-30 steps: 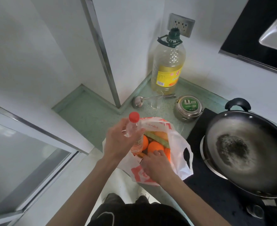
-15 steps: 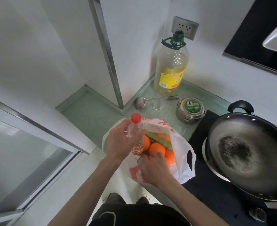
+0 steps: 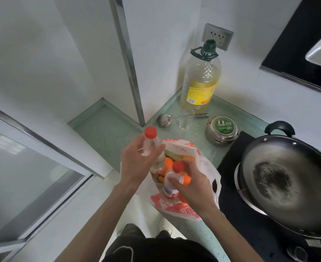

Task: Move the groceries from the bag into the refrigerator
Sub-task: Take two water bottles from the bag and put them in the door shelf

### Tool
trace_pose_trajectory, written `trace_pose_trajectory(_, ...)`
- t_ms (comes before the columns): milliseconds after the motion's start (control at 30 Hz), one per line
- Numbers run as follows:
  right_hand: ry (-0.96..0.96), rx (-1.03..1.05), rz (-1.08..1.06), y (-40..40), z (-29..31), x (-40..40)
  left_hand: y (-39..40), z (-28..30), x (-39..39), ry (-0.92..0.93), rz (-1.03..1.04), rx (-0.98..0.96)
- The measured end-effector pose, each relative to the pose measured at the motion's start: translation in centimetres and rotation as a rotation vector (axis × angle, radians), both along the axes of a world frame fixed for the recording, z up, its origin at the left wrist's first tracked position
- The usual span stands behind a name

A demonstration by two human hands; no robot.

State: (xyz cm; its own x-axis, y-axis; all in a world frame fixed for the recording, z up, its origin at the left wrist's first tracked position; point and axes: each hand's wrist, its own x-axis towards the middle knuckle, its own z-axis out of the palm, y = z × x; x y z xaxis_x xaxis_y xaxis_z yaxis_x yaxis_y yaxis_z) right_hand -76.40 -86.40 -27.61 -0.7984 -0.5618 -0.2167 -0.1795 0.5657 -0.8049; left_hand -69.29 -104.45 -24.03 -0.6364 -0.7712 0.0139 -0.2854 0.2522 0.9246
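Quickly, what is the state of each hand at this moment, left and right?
Left hand: closed around a red-capped bottle, raised above the bag.
Right hand: closed around a second red-capped bottle, over the bag.

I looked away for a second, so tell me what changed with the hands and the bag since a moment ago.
The right hand, which was down among the oranges in the bag, has closed on a second red-capped bottle and is lifting it out. The left hand still holds the first bottle above the bag. Oil jug, tin and wok are unmoved.
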Motion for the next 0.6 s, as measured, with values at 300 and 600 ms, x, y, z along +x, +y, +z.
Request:
trace_pose_trajectory(300, 0.004, -0.367, -0.038, 0.4, 3.2, -2.2, 1.4, 1.9, 2.2, 0.063, 0.091, 0.101)
trace_pose_trajectory(600, 0.111, -0.546, 0.016, -1.2, 9.1, -3.2, 2.1, 5.7, 5.3, 0.162, 0.116, 0.151)
